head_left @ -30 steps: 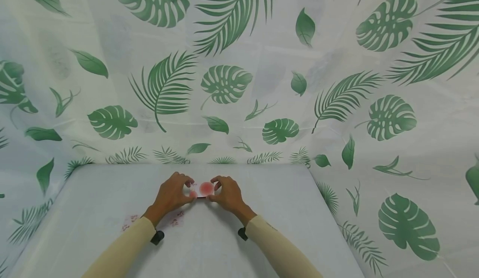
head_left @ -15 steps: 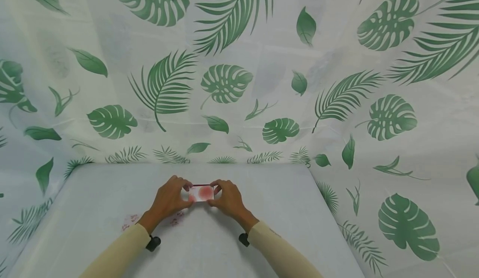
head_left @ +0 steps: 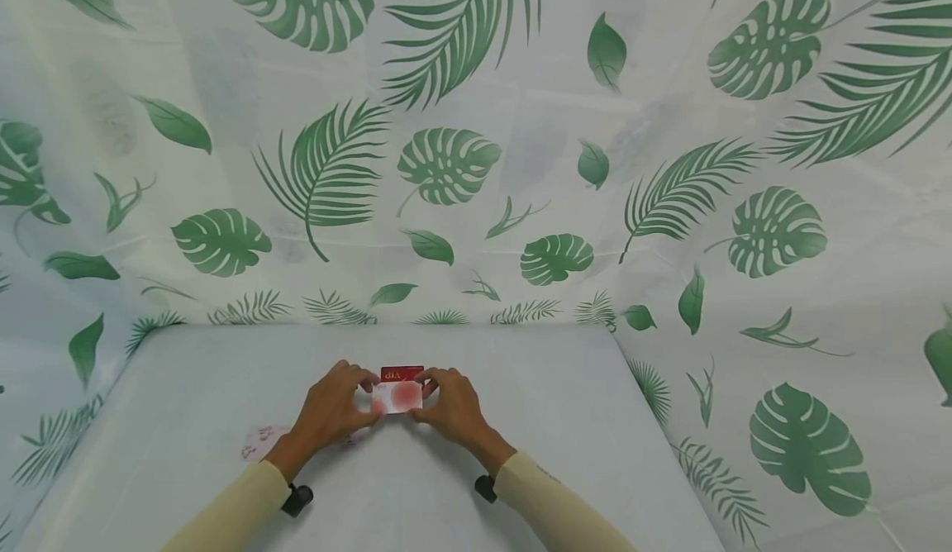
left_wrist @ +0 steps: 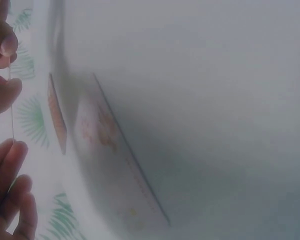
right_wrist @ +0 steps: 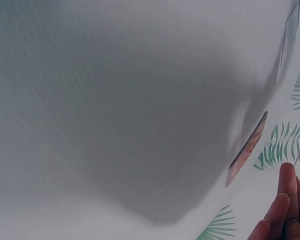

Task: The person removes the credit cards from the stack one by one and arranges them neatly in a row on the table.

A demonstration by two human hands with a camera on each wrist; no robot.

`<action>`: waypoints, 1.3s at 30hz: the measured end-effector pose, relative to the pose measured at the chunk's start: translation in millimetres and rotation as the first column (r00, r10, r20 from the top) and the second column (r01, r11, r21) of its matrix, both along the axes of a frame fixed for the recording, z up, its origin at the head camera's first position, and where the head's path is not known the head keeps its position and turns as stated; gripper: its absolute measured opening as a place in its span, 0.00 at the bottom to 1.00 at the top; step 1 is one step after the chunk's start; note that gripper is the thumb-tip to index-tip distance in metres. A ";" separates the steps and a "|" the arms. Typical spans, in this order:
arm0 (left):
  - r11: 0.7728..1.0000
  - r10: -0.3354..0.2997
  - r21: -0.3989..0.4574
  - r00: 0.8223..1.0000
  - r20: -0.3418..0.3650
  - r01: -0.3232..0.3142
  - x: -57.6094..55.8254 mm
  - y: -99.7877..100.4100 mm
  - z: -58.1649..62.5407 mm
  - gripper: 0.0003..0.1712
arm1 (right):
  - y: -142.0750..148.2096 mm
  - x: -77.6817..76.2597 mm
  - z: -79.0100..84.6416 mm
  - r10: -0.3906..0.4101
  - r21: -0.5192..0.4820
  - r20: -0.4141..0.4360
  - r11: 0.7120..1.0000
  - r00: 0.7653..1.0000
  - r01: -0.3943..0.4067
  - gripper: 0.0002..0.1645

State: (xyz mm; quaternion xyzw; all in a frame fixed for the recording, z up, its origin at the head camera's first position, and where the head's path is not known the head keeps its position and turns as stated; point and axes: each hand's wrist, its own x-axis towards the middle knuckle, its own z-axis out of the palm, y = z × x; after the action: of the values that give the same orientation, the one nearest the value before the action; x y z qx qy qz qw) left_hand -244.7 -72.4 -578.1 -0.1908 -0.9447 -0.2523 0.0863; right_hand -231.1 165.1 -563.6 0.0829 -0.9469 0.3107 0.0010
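Both hands hold one white card with pink-red round blots (head_left: 397, 397) near the middle of the table. At its left end, the left hand (head_left: 333, 402) pinches it between thumb and fingers. The right hand (head_left: 452, 403) pinches the opposite end. Just beyond the held card lies a red card marked VIP (head_left: 402, 373), its lettering upside down in the head view and its near part covered. Edge-on in the left wrist view, the held card is a thin line (left_wrist: 11, 115) beside the fingers. There the red card (left_wrist: 57, 120) lies flat on the table.
A pale sheet with pink floral print (head_left: 260, 443) lies under the left forearm, partly hidden by it. The white table (head_left: 565, 428) meets a white curtain with green leaf print (head_left: 461, 263) at the back and sides. Each wrist wears a small black device (head_left: 297, 501).
The hands have drawn the blotted card toward the body and slightly left. The red VIP card behind it has come into view, first as a thin edge, now with its lettering showing.
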 end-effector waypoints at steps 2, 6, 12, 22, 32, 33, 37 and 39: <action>1.000 0.000 0.007 1.000 0.006 -0.001 2.3 0.0 0.0 0.27 | -0.2 1.4 -1.0 -0.001 0.005 0.003 1.000 1.000 0.001 0.31; 1.000 0.001 0.014 1.000 0.008 -0.002 6.4 0.2 -1.5 0.27 | 0.4 3.2 -3.5 0.004 0.015 0.015 1.000 1.000 -0.004 0.32; 1.000 0.003 0.009 1.000 0.018 -0.003 10.8 0.7 -6.1 0.26 | 1.3 6.6 -8.6 0.015 0.022 0.020 1.000 1.000 -0.015 0.32; 1.000 -0.024 -0.001 1.000 -0.004 0.024 15.3 2.2 -11.3 0.27 | 3.1 10.4 -16.5 0.026 0.034 -0.003 0.999 1.000 -0.026 0.31; 1.000 -0.023 -0.016 0.999 0.035 0.024 15.0 6.0 -17.9 0.29 | 3.8 10.3 -24.9 0.030 0.070 -0.022 0.997 0.999 -0.029 0.32; 1.000 -0.021 -0.021 0.999 0.036 0.022 14.6 6.4 -18.9 0.29 | 3.8 10.4 -25.0 0.033 0.070 -0.025 0.997 0.999 -0.031 0.32; 0.999 -0.026 -0.035 0.999 0.032 0.027 13.8 7.7 -21.7 0.29 | 3.6 11.1 -24.8 0.032 0.080 -0.029 0.996 0.999 -0.029 0.31; 0.999 -0.029 -0.039 0.999 0.023 0.030 13.9 8.2 -22.6 0.29 | 3.5 11.4 -24.9 0.030 0.087 -0.029 0.996 0.999 -0.027 0.31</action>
State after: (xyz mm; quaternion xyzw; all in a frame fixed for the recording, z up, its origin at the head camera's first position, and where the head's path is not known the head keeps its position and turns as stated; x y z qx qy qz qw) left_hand -230.7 -64.1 -600.7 -0.2034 -0.9475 -0.2371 0.0683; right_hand -219.7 168.5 -588.5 0.1012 -0.9580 0.2681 0.0074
